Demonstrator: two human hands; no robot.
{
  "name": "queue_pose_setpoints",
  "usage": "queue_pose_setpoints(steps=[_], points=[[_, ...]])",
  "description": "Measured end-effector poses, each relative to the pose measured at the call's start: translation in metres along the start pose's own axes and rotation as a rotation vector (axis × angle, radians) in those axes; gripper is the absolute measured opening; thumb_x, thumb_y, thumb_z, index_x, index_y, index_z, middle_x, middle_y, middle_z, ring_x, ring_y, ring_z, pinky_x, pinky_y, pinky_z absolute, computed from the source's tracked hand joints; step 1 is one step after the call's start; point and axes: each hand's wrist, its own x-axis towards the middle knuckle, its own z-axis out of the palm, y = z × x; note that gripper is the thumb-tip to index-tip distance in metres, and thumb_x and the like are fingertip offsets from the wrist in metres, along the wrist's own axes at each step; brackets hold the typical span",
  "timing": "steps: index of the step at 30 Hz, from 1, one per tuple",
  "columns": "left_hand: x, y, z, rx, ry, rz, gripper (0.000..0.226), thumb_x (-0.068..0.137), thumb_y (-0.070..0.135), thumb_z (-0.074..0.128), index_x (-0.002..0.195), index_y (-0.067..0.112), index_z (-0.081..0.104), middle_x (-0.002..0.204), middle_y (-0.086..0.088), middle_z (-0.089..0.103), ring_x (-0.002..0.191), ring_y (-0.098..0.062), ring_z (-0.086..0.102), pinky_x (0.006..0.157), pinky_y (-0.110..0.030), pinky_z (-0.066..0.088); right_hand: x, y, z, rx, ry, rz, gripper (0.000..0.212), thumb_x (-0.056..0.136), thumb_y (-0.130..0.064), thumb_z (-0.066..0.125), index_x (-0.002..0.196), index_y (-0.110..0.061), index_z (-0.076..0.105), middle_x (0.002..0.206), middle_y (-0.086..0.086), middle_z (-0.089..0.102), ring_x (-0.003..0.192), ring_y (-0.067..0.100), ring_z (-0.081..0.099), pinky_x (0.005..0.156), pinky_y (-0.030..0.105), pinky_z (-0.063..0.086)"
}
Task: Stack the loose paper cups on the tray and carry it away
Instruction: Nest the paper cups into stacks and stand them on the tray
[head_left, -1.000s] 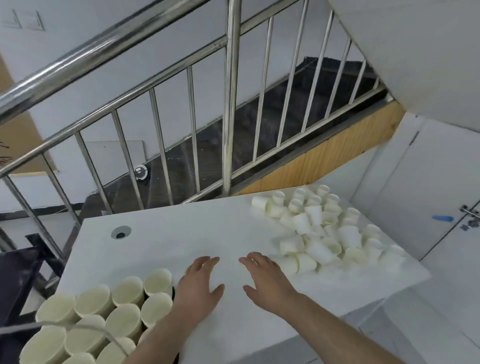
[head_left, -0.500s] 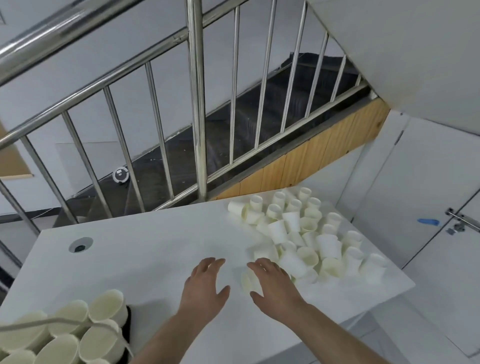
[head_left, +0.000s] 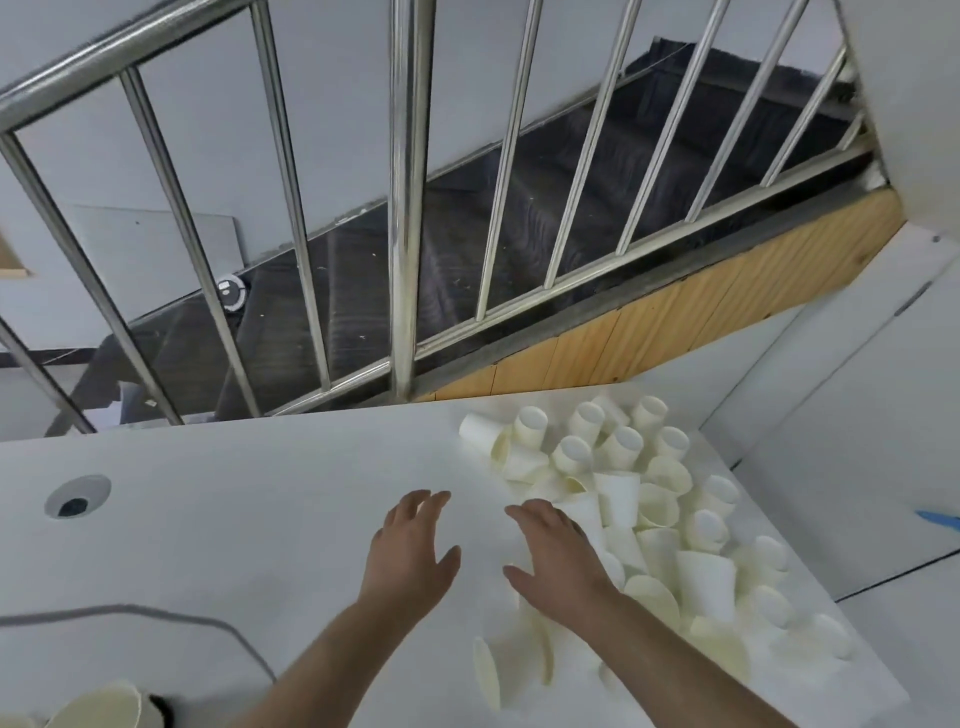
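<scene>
On the right half of the white worktop (head_left: 260, 519) we see the loose paper cups (head_left: 660, 519) lying in a wide heap that runs from near the back edge down toward the front corner. They are plain, pale cream to white, with no print that we can make out. Some stand mouth up, some mouth down, and many lie tipped on their sides, touching or leaning on one another. One cup (head_left: 498, 670) lies on its side nearest us, just beside our right forearm.

Our left hand (head_left: 410, 556) is spread flat above bare worktop, fingers straight, its grip open and holding nothing. Our right hand (head_left: 558, 561) reaches over the near edge of the heap with fingers straight and slightly spread, grip also open; whether the fingertips touch a cup, we cannot tell, since the hand covers what lies under it.

At the bottom left corner a stacked cup (head_left: 104, 706) pokes into view, cut off by the frame edge, with something dark beside it that we cannot identify. A grey cable (head_left: 156, 616) curves across the worktop there. A round hole (head_left: 78, 496) sits in the worktop at left. Behind stand a steel railing (head_left: 405, 208) and dark stairs (head_left: 571, 208).
</scene>
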Motion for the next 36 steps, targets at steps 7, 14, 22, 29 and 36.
queue_pose_setpoints(steps=[7, 14, 22, 29, 36], points=[[0.046, -0.007, 0.002, 0.008, -0.017, -0.014, 0.063, 0.087, 0.036, 0.059, 0.144, 0.030, 0.031, 0.149, 0.006, 0.030, 0.135, -0.015, 0.034, 0.107, -0.032, 0.039, 0.065, 0.011, -0.003, -0.077, 0.029, -0.009, 0.063, 0.094, -0.039, 0.053, 0.148, -0.018, 0.027, 0.149, -0.003, 0.031, 0.136, 0.018, 0.032, 0.116, 0.030, 0.020], [0.074, -0.025, 0.014, 0.006, -0.059, -0.100, 0.065, 0.088, 0.037, 0.056, 0.145, 0.031, 0.026, 0.150, 0.007, 0.027, 0.135, -0.013, 0.033, 0.107, -0.031, 0.038, 0.146, 0.027, 0.007, -0.244, 0.025, 0.027, 0.064, 0.088, -0.042, 0.059, 0.139, -0.014, 0.033, 0.141, 0.002, 0.037, 0.137, 0.023, 0.027, 0.118, 0.040, 0.015], [0.097, -0.038, 0.019, -0.023, -0.017, -0.095, 0.064, 0.088, 0.038, 0.053, 0.145, 0.033, 0.024, 0.149, 0.010, 0.024, 0.135, -0.011, 0.031, 0.107, -0.027, 0.034, 0.211, 0.037, 0.020, -0.384, 0.006, 0.050, 0.076, 0.086, -0.039, 0.065, 0.145, -0.013, 0.026, 0.149, 0.005, 0.033, 0.148, 0.031, 0.008, 0.120, 0.048, 0.002], [0.098, -0.045, 0.029, -0.042, -0.017, -0.094, 0.062, 0.089, 0.039, 0.052, 0.144, 0.034, 0.024, 0.149, 0.011, 0.023, 0.137, -0.010, 0.027, 0.109, -0.026, 0.031, 0.228, 0.038, 0.028, -0.397, -0.004, 0.052, 0.066, 0.082, -0.033, 0.063, 0.139, -0.017, 0.034, 0.136, 0.004, 0.050, 0.138, 0.029, 0.027, 0.120, 0.048, 0.002], [0.102, -0.047, 0.026, -0.030, -0.004, -0.105, 0.068, 0.087, 0.036, 0.056, 0.146, 0.032, 0.021, 0.150, 0.010, 0.021, 0.136, -0.011, 0.029, 0.107, -0.027, 0.035, 0.207, 0.014, 0.013, 0.048, -0.078, -0.146, 0.076, 0.081, -0.031, 0.067, 0.146, -0.024, 0.028, 0.141, -0.001, 0.033, 0.127, 0.021, 0.039, 0.106, 0.031, 0.036]])
